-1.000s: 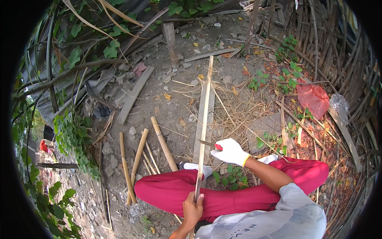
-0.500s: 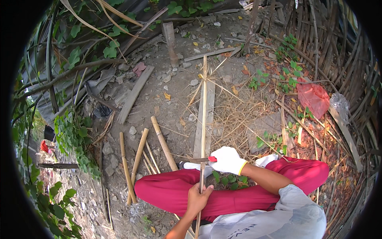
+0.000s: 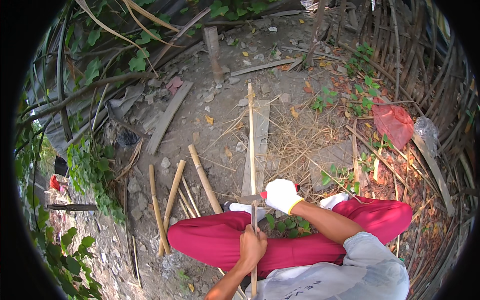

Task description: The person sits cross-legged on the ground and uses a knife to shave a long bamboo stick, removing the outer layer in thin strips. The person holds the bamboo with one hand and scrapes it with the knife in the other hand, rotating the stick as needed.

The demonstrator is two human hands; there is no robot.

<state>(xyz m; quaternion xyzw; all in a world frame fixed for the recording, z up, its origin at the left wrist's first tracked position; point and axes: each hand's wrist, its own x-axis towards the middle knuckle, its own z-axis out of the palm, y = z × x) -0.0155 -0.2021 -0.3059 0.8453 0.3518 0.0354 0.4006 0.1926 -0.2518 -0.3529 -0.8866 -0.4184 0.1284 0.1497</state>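
Bamboo poles (image 3: 172, 200), plank (image 3: 260, 145) and dry shavings (image 3: 295, 140) surround strip (image 3: 251, 150).

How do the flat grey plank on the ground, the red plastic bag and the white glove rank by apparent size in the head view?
1. Flat grey plank, clearly the longest.
2. Red plastic bag.
3. White glove on the right hand.
The bag and glove look similar, and the glove is nearer the camera, so their order is unsure.

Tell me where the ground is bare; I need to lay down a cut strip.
Bare dirt lies between the grey plank and the flat board. Crowded: the bamboo sticks left of the legs, dry grass right of the board, and the fence side by the red bag.
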